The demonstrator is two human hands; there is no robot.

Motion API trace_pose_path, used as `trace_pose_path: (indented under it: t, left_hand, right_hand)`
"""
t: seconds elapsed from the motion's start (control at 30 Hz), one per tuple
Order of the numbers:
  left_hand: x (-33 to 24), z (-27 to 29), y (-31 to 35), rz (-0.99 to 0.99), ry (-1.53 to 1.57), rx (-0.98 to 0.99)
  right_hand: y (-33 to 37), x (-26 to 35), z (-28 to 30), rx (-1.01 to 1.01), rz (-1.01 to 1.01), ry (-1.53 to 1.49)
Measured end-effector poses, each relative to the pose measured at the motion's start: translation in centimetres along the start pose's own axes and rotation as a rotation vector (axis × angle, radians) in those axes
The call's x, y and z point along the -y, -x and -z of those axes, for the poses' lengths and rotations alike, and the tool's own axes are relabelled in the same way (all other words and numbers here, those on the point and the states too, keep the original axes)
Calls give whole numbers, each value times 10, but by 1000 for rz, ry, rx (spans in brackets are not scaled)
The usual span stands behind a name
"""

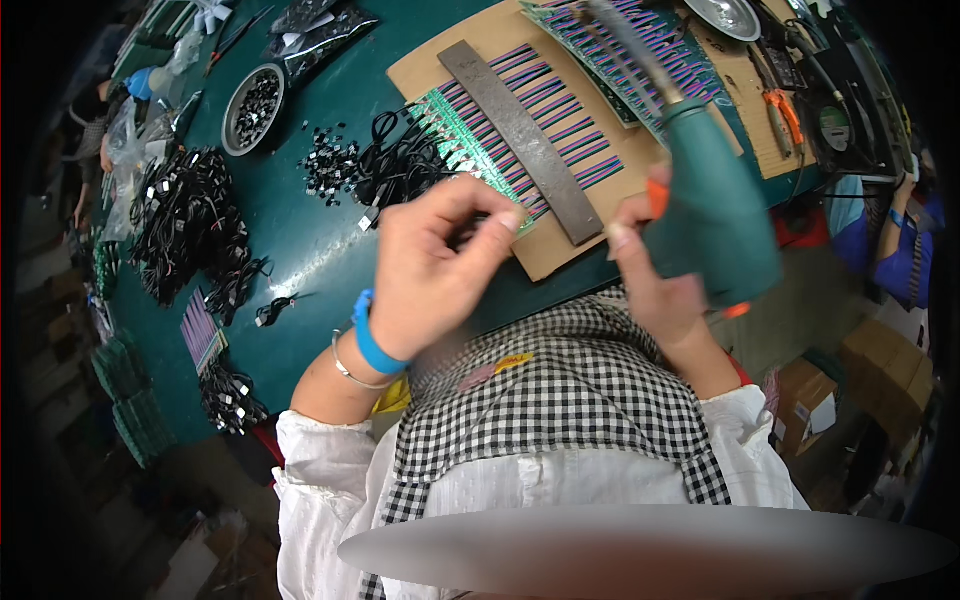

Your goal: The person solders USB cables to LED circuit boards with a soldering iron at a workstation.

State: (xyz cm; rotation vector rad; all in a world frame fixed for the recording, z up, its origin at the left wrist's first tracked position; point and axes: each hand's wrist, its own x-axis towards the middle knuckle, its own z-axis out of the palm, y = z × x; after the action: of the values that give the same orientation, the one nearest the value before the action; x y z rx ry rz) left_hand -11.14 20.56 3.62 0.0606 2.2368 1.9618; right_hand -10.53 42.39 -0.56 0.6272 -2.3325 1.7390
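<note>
My left hand (430,255) is closed, thumb and forefinger together, beside the near end of a green circuit board strip (460,140). Something dark shows under its fingers, too hidden to name. My right hand (655,290) is closed around a green gun-shaped tool (715,190) with orange parts and a long metal tip, blurred by motion. The tip points up and away from me. On a brown cardboard sheet (430,55), a flat metal bar (520,140) lies across rows of thin coloured wires (575,125) that run from the board strip.
Black cables (190,225) are heaped at the left, with more cables (400,160) beside the board. A metal bowl (253,108) holds small black parts, and loose connectors (328,165) lie near it. Orange-handled pliers (785,120) and another wired board (600,70) are at the far right.
</note>
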Motion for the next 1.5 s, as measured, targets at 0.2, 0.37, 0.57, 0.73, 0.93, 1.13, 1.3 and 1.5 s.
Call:
trace_pose_path:
  t: [0.2, 0.37, 0.57, 0.73, 0.93, 1.13, 1.3, 1.5]
  left_hand:
    - [10, 31, 1, 51, -316, 64]
    - [9, 19, -9, -66, -518, 35]
    - [16, 22, -29, -166, -746, 15]
    - [12, 27, -36, -93, -714, 88]
    - [19, 31, -37, -117, -666, 140]
    - [19, 31, -38, -85, -660, 145]
    - [20, 29, -38, -115, -696, 132]
    - [20, 28, -39, -163, -736, 117]
  right_hand:
    - [12, 13, 38, -43, -220, -462]
    - [32, 23, 38, -183, -358, -529]
    - [54, 22, 57, -97, -476, -653]
    - [55, 22, 55, -63, -508, -658]
    - [53, 20, 50, 30, -539, -565]
    - [53, 21, 44, -10, -592, -504]
    - [49, 24, 39, -41, -592, -498]
    - [52, 18, 49, -47, -569, -554]
